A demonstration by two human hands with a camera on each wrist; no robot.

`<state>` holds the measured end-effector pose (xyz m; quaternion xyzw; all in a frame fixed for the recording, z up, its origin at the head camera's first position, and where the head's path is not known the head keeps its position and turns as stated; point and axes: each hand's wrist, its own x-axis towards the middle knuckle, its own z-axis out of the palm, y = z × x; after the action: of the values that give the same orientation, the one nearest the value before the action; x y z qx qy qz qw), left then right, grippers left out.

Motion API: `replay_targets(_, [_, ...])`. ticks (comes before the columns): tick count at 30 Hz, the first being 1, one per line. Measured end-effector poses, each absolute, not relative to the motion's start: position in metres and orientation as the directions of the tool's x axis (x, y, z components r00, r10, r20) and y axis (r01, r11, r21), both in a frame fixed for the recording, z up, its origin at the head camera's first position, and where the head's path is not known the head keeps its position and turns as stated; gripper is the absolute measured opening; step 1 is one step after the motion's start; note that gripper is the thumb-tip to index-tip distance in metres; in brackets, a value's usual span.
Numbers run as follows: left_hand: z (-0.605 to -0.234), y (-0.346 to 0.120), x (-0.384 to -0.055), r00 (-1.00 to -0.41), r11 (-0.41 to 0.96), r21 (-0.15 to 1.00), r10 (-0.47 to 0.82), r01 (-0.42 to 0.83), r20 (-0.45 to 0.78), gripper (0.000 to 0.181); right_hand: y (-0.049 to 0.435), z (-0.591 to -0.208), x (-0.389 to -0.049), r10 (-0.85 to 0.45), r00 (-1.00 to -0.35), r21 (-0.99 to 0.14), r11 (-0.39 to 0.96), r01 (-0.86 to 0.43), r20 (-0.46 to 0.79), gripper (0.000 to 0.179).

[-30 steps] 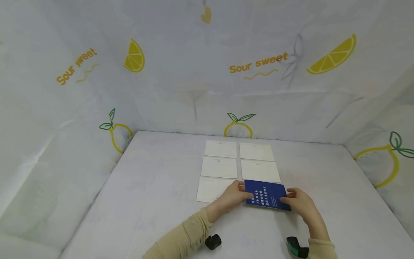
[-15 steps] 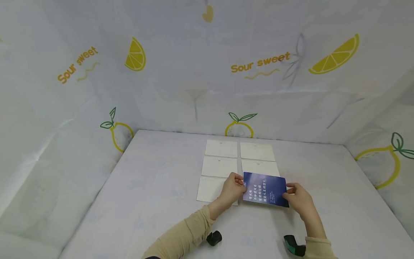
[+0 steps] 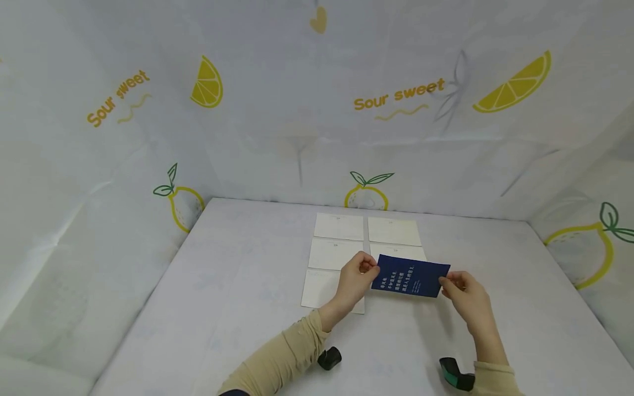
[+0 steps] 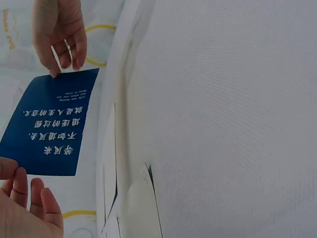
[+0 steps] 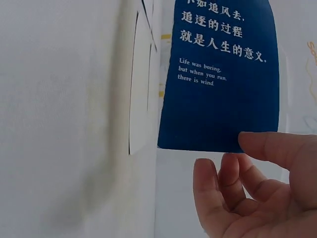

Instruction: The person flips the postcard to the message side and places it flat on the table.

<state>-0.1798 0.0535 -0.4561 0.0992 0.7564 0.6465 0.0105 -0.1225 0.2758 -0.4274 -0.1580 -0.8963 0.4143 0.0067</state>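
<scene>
A dark blue postcard (image 3: 410, 276) with white Chinese writing is held tilted above the table, its printed face toward me. At its left edge my left hand (image 3: 353, 280) pinches it between thumb and fingers. The right hand (image 3: 468, 300) pinches the opposite short edge; in the right wrist view the thumb (image 5: 267, 146) lies over the card's corner and the other fingers curl behind. Small English lines show under the Chinese text on the card (image 5: 218, 99). Behind and below it, white cards (image 3: 337, 253) lie in two columns, partly hidden by the left hand and the postcard.
The white tabletop (image 3: 238, 275) ends at a pale cloth backdrop (image 3: 277, 110) printed with lemons. Near the front edge lie a black object (image 3: 329, 358) by the left sleeve and a black-and-green object (image 3: 456, 375) by the right sleeve.
Both hands have lifted the blue postcard up off the table area and tipped its face more toward me. The glare on it half a second ago is gone. The white cards stay put.
</scene>
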Motion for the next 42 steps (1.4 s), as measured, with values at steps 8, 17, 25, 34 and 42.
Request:
replay_targets(8, [-0.456,0.049,-0.179,-0.98,0.111,0.99,0.189,0.092,0.07,0.005,0.306,-0.468,-0.135,0.218,-0.97,-0.86,0.468,0.204,-0.111,0.035])
replay_targets(17, [-0.462,0.043,-0.182,-0.975,0.096,0.995,0.223,0.041,0.019,0.022,0.295,-0.432,-0.119,0.108,-0.97,-0.887,0.391,0.245,-0.22,0.041])
replay_targets(25, [-0.466,0.039,-0.178,-0.938,0.186,0.976,0.343,0.114,0.044,0.013,0.301,-0.436,-0.117,0.15,-0.949,-0.828,0.463,0.317,-0.279,0.047])
replay_targets(34, [-0.47,0.044,-0.173,-0.895,0.465,0.84,0.443,0.278,0.051,0.029,0.296,-0.441,-0.117,0.125,-0.976,-0.735,0.642,0.217,-0.179,0.042])
replay_targets(42, [-0.475,0.053,-0.17,-0.846,0.7,0.514,0.523,0.495,0.103,0.018,0.292,-0.449,-0.124,0.081,-0.976,-0.616,0.764,0.19,-0.201,0.034])
